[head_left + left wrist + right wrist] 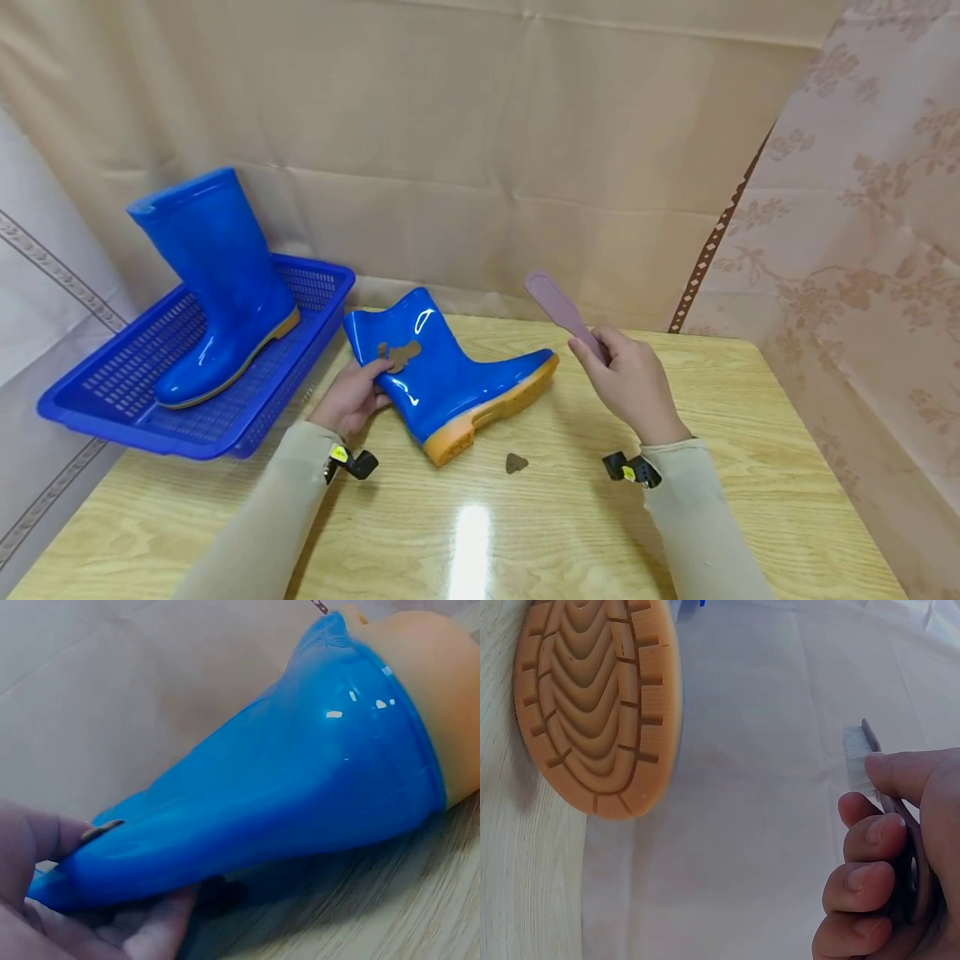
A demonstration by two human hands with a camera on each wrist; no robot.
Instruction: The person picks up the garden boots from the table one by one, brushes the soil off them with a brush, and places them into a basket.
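Observation:
A glossy blue rain boot (438, 367) with an orange sole (592, 705) lies on its side on the table. My left hand (354, 398) pinches the boot's shaft near its opening, with the thumb on top and fingers beneath. Brown patches (403, 356) mark the shaft beside the thumb. My right hand (630, 379) grips a mauve brush (558, 302) by its handle, raised to the right of the boot's toe. White bristles (857, 757) show in the right wrist view; the brush is apart from the boot.
A second blue boot (225, 258) stands upright in a blue plastic basket (247, 433) at the left. One small brown piece (516, 462) lies on the wooden table (585, 517) in front of the boot. Beige cloth (450, 150) hangs behind the table.

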